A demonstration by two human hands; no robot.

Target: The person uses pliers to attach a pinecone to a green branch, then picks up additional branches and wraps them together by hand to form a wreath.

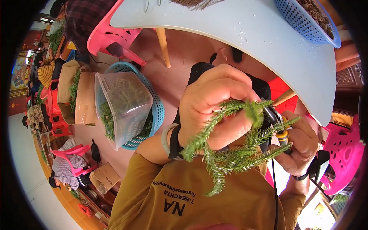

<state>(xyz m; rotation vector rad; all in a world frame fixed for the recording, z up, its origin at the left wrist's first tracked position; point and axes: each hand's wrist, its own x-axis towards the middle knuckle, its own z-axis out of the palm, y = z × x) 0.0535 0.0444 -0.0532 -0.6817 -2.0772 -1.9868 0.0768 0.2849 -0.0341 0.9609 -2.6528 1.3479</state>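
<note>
My left hand (211, 103) is closed around the stems of a green needle-leaved sprig (230, 155), whose branches fan out below and to the right of the fist. That wrist wears a pale bangle and a black strap. My right hand (303, 147) grips a small cutter with yellow and black handles (279, 129), held against the sprig's right side. Its blades are hidden behind the greenery. Both hands hover above my lap, over a mustard-coloured shirt.
A white round table (249, 34) carries a blue basket (304, 25) of brown bits. On the floor to the left stands a teal basket (157, 111) with a clear plastic box (124, 101) of green sprigs. Cardboard boxes (82, 99), pink chairs (111, 38) and other seated people surround them.
</note>
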